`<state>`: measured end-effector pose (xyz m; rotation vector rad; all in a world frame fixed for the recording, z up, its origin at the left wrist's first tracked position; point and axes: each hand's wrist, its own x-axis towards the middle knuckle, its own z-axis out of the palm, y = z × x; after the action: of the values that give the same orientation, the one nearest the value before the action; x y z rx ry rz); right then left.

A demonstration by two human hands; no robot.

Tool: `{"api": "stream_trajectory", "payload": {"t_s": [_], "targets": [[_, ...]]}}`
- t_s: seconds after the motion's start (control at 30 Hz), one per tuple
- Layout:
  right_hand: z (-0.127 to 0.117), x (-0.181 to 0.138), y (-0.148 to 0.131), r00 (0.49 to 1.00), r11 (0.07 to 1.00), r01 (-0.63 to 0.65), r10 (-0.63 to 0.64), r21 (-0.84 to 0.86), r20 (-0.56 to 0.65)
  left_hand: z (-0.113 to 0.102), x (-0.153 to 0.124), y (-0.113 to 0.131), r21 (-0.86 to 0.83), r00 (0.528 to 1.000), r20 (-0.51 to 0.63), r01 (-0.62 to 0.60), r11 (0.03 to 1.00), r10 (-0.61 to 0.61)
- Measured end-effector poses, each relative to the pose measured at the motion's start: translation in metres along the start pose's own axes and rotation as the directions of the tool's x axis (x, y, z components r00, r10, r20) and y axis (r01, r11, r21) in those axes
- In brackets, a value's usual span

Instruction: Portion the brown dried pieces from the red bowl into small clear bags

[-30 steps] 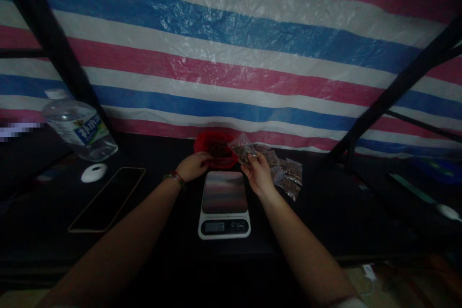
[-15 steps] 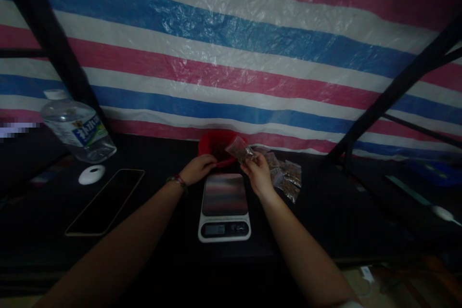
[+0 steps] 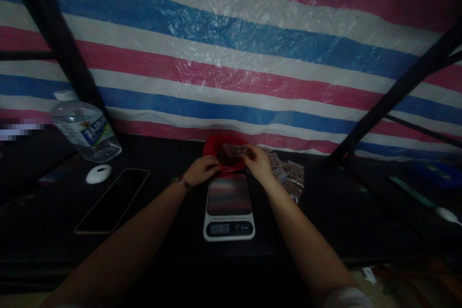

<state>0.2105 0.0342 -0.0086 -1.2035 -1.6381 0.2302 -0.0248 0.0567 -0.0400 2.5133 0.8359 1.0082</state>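
Note:
My left hand (image 3: 202, 170) pinches the near rim of a red plastic bag (image 3: 212, 147), whose mouth stands open behind the scale. Over that mouth, my right hand (image 3: 258, 161) is closed on a small clear plastic bag (image 3: 233, 150) with dark bits in it, tilted toward the red bag's inside. Dark loose stuff lies in the red bag; its kind is too dim to make out. Just in front of both hands sits a white kitchen scale (image 3: 229, 231) with a dark plate and a lit display. Several filled small bags (image 3: 292, 178) lie heaped right of my right hand.
On the left are a large clear plastic bottle (image 3: 88, 130), a white oval object (image 3: 98, 173) and a phone (image 3: 113, 202). Black metal posts (image 3: 67, 43) rise before a striped plastic sheet (image 3: 231, 72). Far right lies a blue object (image 3: 436, 173).
My right hand has moved the small bag left and lower, over the red bag's mouth. My left hand stays at the red bag's rim. The view has shifted slightly.

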Motion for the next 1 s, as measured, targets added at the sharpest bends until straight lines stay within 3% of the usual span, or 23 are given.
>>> {"api": "stream_trajectory", "payload": {"t_s": [0.07,0.17,0.33,0.57,0.83,1.0], "targets": [[0.001,0.007,0.000,0.997,0.996,0.058,-0.054,-0.065,0.053,0.000,0.000,0.001,-0.011,1.000,-0.013,-0.002,1.000,0.002],[0.005,0.012,-0.001,0.998,0.994,0.068,-0.069,-0.085,-0.007,0.000,0.000,0.002,-0.038,0.999,-0.033,0.004,0.999,-0.005],[0.010,0.009,-0.010,0.997,0.991,0.074,-0.070,-0.115,0.037,-0.001,-0.003,-0.001,-0.071,0.993,-0.109,0.043,0.997,-0.051],[0.011,0.011,-0.022,0.990,0.975,0.141,-0.134,-0.169,0.051,-0.001,-0.004,-0.002,-0.128,0.992,-0.118,0.039,0.991,-0.054],[0.015,0.012,-0.023,0.968,0.953,0.109,-0.037,-0.281,0.248,-0.002,-0.002,-0.001,-0.118,0.989,-0.101,0.099,0.988,-0.111],[0.014,0.019,-0.028,0.929,0.917,0.125,0.025,-0.378,0.369,-0.002,-0.002,-0.001,-0.091,0.990,-0.095,0.099,0.991,-0.108]]}}
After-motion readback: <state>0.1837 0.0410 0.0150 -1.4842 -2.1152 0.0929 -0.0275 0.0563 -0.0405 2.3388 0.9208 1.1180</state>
